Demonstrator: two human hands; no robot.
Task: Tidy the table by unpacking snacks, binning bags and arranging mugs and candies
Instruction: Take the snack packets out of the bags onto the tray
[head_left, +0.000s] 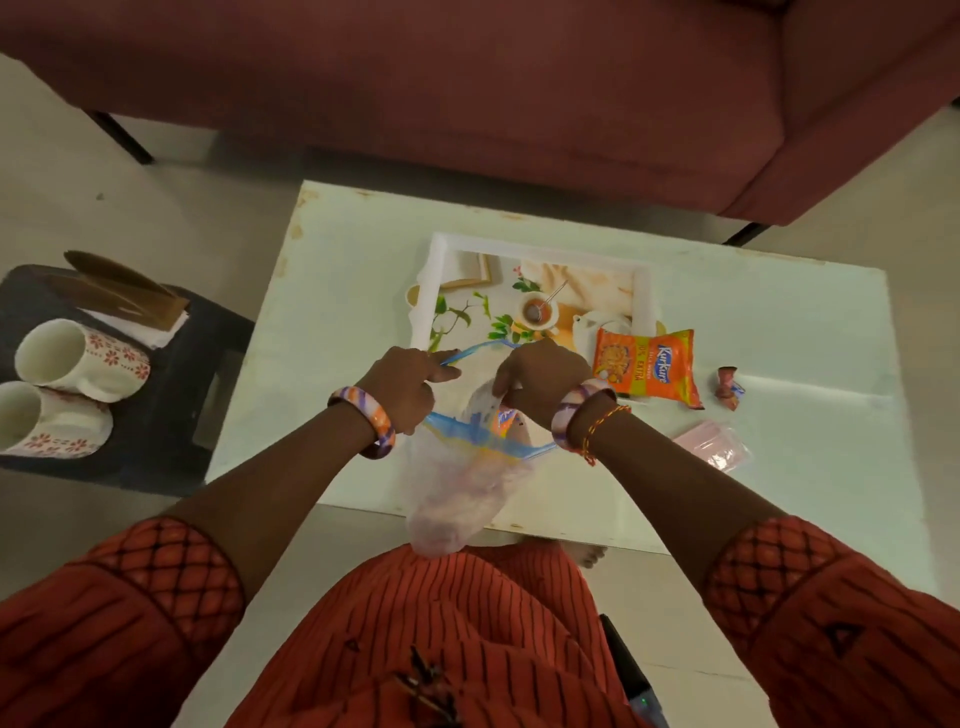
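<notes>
Head view: both hands, left hand (402, 382) and right hand (540, 382), pinch open clear blue-zip plastic bag (457, 488), snacks inside. Orange Kurkure packet (647, 366) already on pale desk (332, 291). Floral white mugs (78, 364) unarranged; binning pending.

White table (337, 249): tray (441, 260), snack packet (647, 366), candy (727, 387), perhaps masks (714, 447).

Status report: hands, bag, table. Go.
Left hand pinching the blue zip edge, right hand gripping the zip bag mouth. Snack still inside. Kurkure packet and candy already on the table. Nothing blocking.
</notes>
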